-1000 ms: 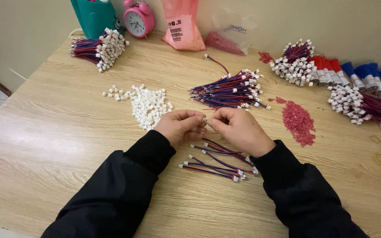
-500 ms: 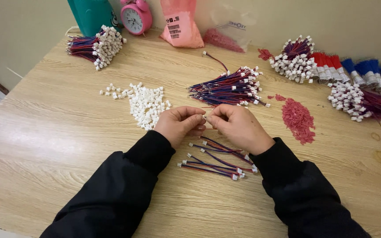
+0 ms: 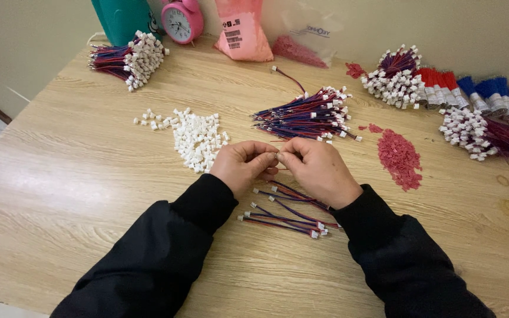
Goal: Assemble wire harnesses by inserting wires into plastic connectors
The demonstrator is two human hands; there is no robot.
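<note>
Hands (image 3: 284,168) pinch wire — connectors (image 3: 197,138), bundle (image 3: 307,115) near.

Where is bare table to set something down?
Bare wood lies left of the white connector pile, toward the table edge, and right of the red pellet heap. Crowded: the back row and around both hands.

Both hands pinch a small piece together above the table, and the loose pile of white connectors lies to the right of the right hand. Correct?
Not quite. The head view shows the pile of white connectors to the left of the left hand, not right of the right hand. Both hands do pinch together.
</note>
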